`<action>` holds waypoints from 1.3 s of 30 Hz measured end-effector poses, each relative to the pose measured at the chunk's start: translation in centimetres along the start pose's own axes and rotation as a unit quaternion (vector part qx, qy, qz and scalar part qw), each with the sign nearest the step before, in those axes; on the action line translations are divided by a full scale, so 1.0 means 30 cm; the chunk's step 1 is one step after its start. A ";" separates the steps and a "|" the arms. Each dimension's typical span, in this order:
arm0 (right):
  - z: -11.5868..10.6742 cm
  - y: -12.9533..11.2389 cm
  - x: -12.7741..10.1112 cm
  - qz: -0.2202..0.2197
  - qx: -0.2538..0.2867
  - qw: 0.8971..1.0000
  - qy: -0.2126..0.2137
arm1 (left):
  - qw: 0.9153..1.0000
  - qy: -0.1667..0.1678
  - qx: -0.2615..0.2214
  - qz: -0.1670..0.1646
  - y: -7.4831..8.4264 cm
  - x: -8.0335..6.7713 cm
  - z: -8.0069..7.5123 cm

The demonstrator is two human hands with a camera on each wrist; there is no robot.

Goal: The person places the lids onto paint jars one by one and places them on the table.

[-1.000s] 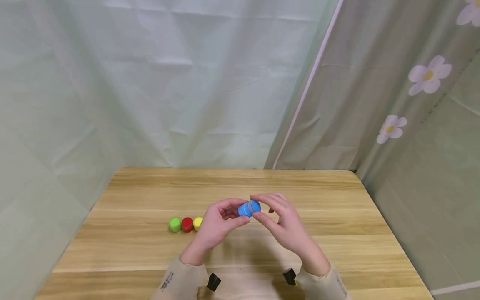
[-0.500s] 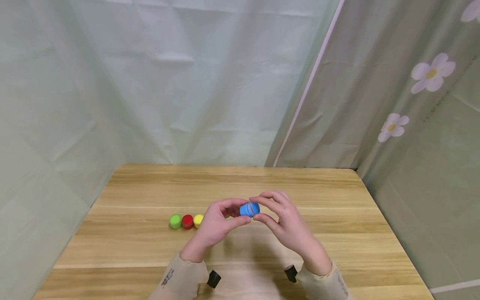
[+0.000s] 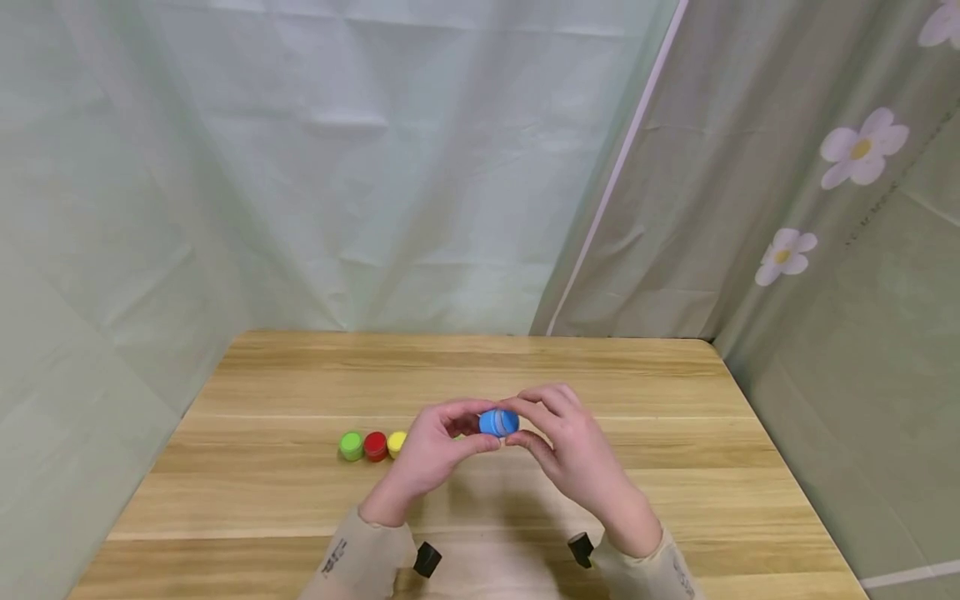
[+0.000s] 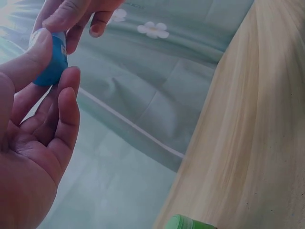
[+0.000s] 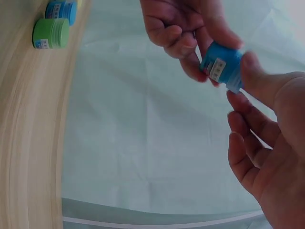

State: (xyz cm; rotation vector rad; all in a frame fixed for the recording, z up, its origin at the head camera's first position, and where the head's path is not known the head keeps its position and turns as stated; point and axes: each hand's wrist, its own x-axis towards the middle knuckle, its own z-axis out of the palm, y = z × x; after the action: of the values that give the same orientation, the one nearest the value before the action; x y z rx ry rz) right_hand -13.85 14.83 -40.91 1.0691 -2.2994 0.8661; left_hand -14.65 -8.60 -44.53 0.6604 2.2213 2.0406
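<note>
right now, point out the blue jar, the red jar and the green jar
blue jar (image 3: 498, 422), head view, its side between the two hands
red jar (image 3: 375, 445), head view, top of its lid
green jar (image 3: 350, 444), head view, top of its lid

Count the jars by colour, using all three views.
Blue jars: 2, one held, one set down
Green jars: 2
Red jars: 1
Yellow jars: 1
Total: 6
</note>
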 end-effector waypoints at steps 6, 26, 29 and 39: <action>-0.002 -0.006 0.000 -0.009 -0.014 1.000 0.003 | 1.000 0.000 -0.009 -0.005 0.005 -0.001 -0.011; 0.002 -0.026 0.002 0.002 0.058 0.998 0.019 | 0.998 0.014 -0.065 -0.012 0.005 0.000 -0.013; -0.001 -0.025 0.006 -0.005 0.063 0.998 0.012 | 0.997 0.009 -0.072 -0.014 0.005 0.000 -0.015; 0.007 -0.019 -0.008 0.074 0.035 0.997 0.013 | 0.998 0.002 -0.068 -0.004 0.001 0.000 -0.009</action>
State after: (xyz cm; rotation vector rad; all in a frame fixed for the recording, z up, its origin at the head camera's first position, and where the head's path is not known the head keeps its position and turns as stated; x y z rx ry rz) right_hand -13.29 14.51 -40.99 0.9183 -2.3671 1.0178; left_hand -14.72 -8.84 -44.46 0.6345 2.0602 2.1658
